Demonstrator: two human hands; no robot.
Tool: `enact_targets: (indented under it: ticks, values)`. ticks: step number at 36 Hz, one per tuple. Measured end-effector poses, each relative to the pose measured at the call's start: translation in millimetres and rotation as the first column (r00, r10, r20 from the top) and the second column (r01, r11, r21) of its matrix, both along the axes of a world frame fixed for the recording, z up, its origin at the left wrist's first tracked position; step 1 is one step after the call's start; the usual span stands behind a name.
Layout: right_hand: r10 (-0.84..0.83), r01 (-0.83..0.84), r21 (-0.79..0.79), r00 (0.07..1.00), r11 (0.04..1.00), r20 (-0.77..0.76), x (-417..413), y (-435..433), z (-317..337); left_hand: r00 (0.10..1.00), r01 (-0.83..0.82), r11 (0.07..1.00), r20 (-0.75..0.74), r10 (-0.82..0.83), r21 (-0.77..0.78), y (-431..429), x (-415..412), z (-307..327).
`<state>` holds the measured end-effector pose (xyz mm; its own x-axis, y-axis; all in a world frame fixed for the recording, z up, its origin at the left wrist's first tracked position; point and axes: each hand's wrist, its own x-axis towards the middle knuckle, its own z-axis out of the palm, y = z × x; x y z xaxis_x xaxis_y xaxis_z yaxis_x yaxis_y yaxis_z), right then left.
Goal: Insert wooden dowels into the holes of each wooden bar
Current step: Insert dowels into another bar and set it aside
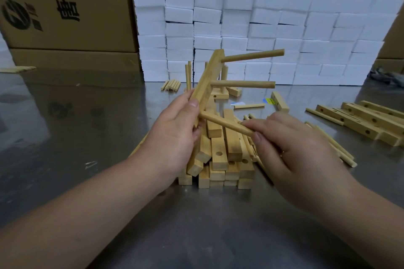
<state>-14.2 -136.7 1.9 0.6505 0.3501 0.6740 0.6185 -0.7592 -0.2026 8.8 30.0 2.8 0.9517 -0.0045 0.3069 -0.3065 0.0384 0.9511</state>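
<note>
Steel table (65, 116) fills the view, with a wall of white foam blocks (262, 28) along its far edge and cardboard boxes (65, 6) at the far left corner. Mid-table, towards the near edge, sits the pile of wooden bars (218, 159), undowelled and waiting. More drilled bars (360, 118) lie by the right edge, loose dowels (332, 142) between the two heaps.

Now the action: the held bar (207, 78) is up off the table, tilted above the pile. The left hand (175, 129) grips its lower end, fingers wrapped behind, thumb on the front face. The right hand (290, 140) pinches the third dowel (223, 123) at its outer end between thumb and fingertips. Its other end meets the bar just below the left thumb.

Two are already in: the top dowel (253, 55) and the middle dowel (242, 84) jut out to the right.

So, third hole on this bar. How deep the tip sits, I can't tell. Next, I'd say: line it up with the other two and push it home while the left hand braces.
</note>
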Motion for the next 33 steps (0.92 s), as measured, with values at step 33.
enact_targets:
  ticks: [33]
  values:
    - [-0.037,0.057,-0.188,0.993,0.98,0.109,-6,5,8,0.976,-0.039,0.952,0.216,-0.029,0.303,6,-1,-5]
